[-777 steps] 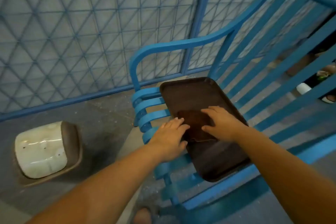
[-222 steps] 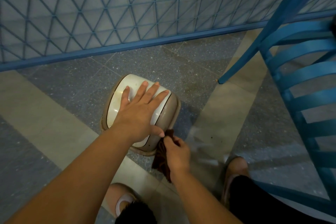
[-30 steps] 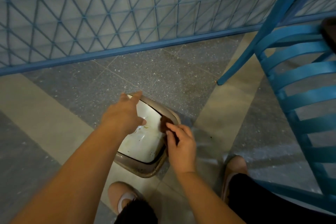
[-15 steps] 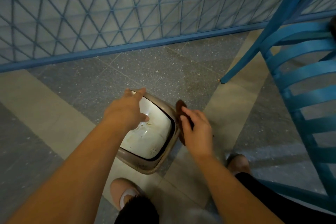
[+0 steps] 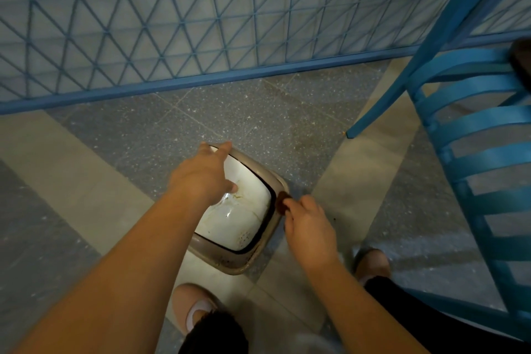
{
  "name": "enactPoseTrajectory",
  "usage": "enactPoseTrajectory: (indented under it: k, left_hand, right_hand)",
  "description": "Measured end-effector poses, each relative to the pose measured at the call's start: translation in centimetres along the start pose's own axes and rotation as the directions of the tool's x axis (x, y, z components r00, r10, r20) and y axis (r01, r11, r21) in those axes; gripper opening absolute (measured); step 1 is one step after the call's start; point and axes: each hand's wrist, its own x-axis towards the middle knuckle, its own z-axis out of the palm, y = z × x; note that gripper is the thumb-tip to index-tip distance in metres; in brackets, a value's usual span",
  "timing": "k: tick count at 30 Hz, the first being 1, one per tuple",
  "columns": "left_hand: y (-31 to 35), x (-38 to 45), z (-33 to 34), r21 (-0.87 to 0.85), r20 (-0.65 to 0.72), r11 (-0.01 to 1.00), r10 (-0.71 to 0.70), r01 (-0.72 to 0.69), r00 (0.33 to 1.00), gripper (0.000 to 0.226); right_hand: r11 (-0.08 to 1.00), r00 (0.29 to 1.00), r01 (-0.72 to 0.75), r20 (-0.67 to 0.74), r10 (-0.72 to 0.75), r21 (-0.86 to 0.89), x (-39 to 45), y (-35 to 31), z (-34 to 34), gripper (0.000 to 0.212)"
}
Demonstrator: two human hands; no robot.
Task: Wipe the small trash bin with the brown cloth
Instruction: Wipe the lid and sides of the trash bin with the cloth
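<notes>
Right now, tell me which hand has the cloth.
The right hand. It pinches the brown cloth against the bin's right rim. The left hand holds no cloth and grips the bin's far-left rim.

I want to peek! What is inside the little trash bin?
The trash bin looks empty: only its white inside with some brownish smudges and specks. The left hand covers the far left part, so what lies there cannot be seen.

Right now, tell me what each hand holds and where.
Right hand pinches the bunched brown cloth; left hand grips the trash bin at its rim.
</notes>
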Motion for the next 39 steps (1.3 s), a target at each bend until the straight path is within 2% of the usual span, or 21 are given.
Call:
enactPoseTrajectory:
  k: [2, 5, 10, 14, 15, 18, 20, 22, 24, 27, 29, 31, 33, 35, 37, 39]
  left_hand:
    - [0.0, 0.1, 0.0, 0.008, -0.003, 1.0, 0.001, -0.001, 1.0, 0.092]
    - [-0.1, 0.2, 0.2, 0.004, -0.002, 1.0, 0.006, -0.006, 1.0, 0.093]
    - [0.0, 0.3, 0.3, 0.001, -0.014, 1.0, 0.001, -0.001, 1.0, 0.092]
    - [0.0, 0.6, 0.0, -0.034, 0.005, 0.999, 0.009, -0.009, 1.0, 0.096]
    - [-0.1, 0.4, -0.1, -0.057, 0.004, 0.998, 0.014, -0.014, 1.0, 0.098]
    - [-1.4, -0.9, -0.3, -0.286, -0.065, 0.957, 0.038, -0.055, 0.997, 0.104]
    - [-3.2, -1.8, -0.1, -0.429, -0.149, 0.896, 0.055, -0.114, 0.987, 0.089]
    - [-4.8, -2.5, 0.6, -0.434, -0.191, 0.89, 0.062, -0.141, 0.98, 0.06]
    - [-5.4, -3.1, 1.7, -0.465, -0.183, 0.876, 0.051, -0.132, 0.982, 0.046]
    - [-5.4, -3.1, 2.7, -0.496, -0.175, 0.859, 0.044, -0.127, 0.984, 0.048]
    - [-5.7, -2.8, 2.9, -0.498, -0.17, 0.858, 0.045, -0.125, 0.984, 0.052]
    - [-6.1, -2.7, 3.2, -0.511, -0.176, 0.85, 0.046, -0.131, 0.983, 0.058]
    - [-6.1, -2.9, 3.5, -0.519, -0.179, 0.844, 0.05, -0.138, 0.983, 0.06]
    - [-6.0, -2.9, 3.6, -0.47, -0.167, 0.875, 0.046, -0.121, 0.985, 0.055]
    - [-6.0, -2.8, 3.6, -0.445, -0.158, 0.889, 0.04, -0.107, 0.987, 0.054]
    - [-5.8, -2.7, 3.5, -0.448, -0.154, 0.889, 0.032, -0.098, 0.988, 0.054]
  right_hand:
    - [0.999, 0.998, 0.042, 0.057, -0.04, -0.026, -1.4, -0.4, 0.6, 0.026]
    - [0.983, 0.977, 0.186, 0.1, -0.186, 0.006, -3.2, -0.1, 1.0, 0.035]
    - [0.992, 0.998, 0.07, -0.004, -0.07, 0.104, -1.1, 0.8, 0.6, 0.028]
    - [0.972, 0.983, 0.174, 0.035, -0.182, 0.157, -3.0, 0.3, 0.9, 0.029]
    - [0.969, 0.988, 0.141, 0.037, -0.152, 0.201, -2.9, 0.4, 0.7, 0.027]
    - [0.886, 0.99, -0.109, -0.028, 0.136, 0.45, -1.8, -0.5, -0.9, 0.025]
    - [0.819, 0.972, -0.147, -0.071, 0.223, 0.555, -0.9, -1.8, -2.0, 0.032]
    - [0.809, 0.978, -0.098, -0.096, 0.187, 0.58, 0.0, -3.5, -2.5, 0.034]
    - [0.81, 0.986, -0.079, -0.075, 0.15, 0.581, 0.9, -5.3, -2.2, 0.033]
    - [0.847, 0.993, -0.022, -0.085, 0.079, 0.531, 1.8, -8.5, -1.0, 0.035]
    - [0.867, 0.991, 0.124, -0.11, -0.08, 0.483, 1.7, -10.6, -0.5, 0.035]
    - [0.858, 0.961, 0.273, -0.079, -0.266, 0.435, 0.6, -11.2, 0.2, 0.035]
    - [0.838, 0.939, 0.335, -0.077, -0.336, 0.432, -0.9, -9.4, 0.8, 0.033]
    - [0.848, 0.957, 0.288, -0.11, -0.268, 0.444, -1.7, -6.4, 0.9, 0.031]
    - [0.872, 0.989, 0.125, -0.129, -0.071, 0.473, -0.9, -4.6, 0.3, 0.031]
    - [0.858, 0.989, -0.044, -0.102, 0.111, 0.511, 1.0, -4.5, -0.3, 0.032]
